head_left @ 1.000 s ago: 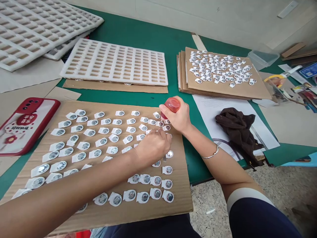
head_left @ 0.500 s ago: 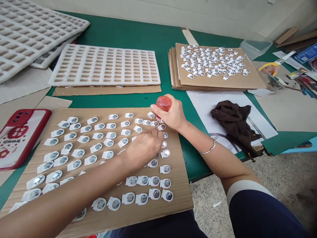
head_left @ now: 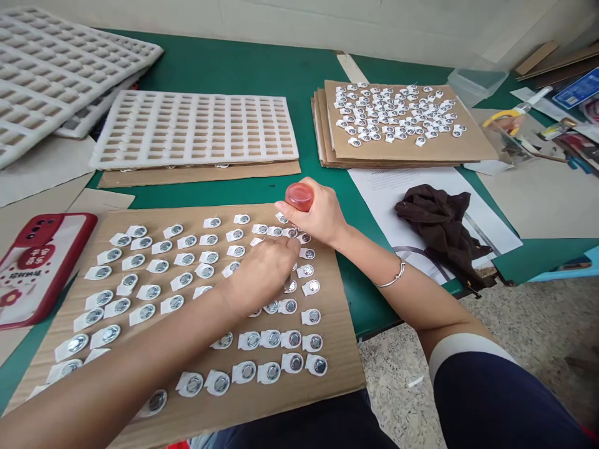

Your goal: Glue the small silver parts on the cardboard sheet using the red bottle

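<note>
A brown cardboard sheet (head_left: 337,349) lies in front of me, covered with rows of small white tabs carrying round silver metal discs (head_left: 243,372). My right hand (head_left: 322,215) is wrapped round a red translucent bottle (head_left: 299,196), tilted with its rounded end up; its lower end is hidden behind my fingers. My left hand (head_left: 264,268) is closed over the right part of the sheet, just below the bottle, with fingertips pinched together among the discs. What those fingertips hold, if anything, is hidden.
Behind the sheet sits a white foam grid tray (head_left: 196,128) on cardboard; more foam trays (head_left: 60,68) are stacked at left. A cardboard stack (head_left: 397,153) bears many loose tabs. A phone (head_left: 42,268) lies left; a dark cloth (head_left: 435,224), paper and yellow-handled scissors (head_left: 508,121) are right.
Both hands and the bottle have shifted slightly left in view, together with a small shift of the whole scene. The grip on the bottle is the same.
</note>
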A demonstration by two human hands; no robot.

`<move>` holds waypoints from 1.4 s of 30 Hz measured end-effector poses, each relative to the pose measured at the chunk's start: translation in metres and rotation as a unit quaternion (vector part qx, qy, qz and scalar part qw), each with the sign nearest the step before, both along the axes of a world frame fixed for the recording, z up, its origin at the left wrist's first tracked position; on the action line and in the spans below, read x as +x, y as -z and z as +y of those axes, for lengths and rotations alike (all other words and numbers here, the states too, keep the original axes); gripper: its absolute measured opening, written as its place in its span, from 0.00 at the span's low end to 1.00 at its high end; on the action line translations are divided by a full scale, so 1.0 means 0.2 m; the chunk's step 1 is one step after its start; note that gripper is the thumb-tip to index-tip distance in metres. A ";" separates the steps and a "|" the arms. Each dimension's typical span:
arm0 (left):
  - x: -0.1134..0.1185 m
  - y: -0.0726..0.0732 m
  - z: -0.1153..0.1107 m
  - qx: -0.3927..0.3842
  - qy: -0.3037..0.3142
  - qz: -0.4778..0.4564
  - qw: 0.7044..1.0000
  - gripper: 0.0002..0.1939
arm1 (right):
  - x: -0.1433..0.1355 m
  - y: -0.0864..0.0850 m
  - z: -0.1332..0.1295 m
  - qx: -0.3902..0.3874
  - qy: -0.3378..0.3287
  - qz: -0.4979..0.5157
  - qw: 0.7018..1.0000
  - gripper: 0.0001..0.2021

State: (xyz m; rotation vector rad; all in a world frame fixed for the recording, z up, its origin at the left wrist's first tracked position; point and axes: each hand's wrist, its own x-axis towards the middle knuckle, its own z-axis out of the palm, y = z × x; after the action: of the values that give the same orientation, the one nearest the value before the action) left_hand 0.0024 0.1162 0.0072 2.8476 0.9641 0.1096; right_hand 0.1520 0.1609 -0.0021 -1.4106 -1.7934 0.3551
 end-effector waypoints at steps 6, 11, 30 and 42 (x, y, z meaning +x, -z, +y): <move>-0.05 -0.02 0.09 -0.117 -0.057 -0.160 0.979 0.08 | 0.07 -0.08 -0.01 0.008 0.011 0.062 0.998 0.18; -0.07 -0.01 0.14 -0.168 -0.105 -0.224 0.954 0.06 | 0.16 -0.07 -0.10 -0.023 0.045 0.196 0.979 0.21; -0.10 0.04 0.14 -0.187 -0.132 -0.220 0.948 0.05 | 0.16 0.10 -0.20 -0.063 0.072 0.206 0.974 0.14; -0.10 0.02 0.12 -0.182 -0.123 -0.221 0.950 0.05 | 0.15 0.13 -0.19 -0.063 0.051 0.181 0.980 0.13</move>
State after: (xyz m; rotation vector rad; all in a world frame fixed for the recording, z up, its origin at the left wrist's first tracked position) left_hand -0.0177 0.1412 0.0023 2.2233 1.0917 0.5131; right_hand 0.1823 0.1234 -0.0275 -1.4141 -1.4190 0.6356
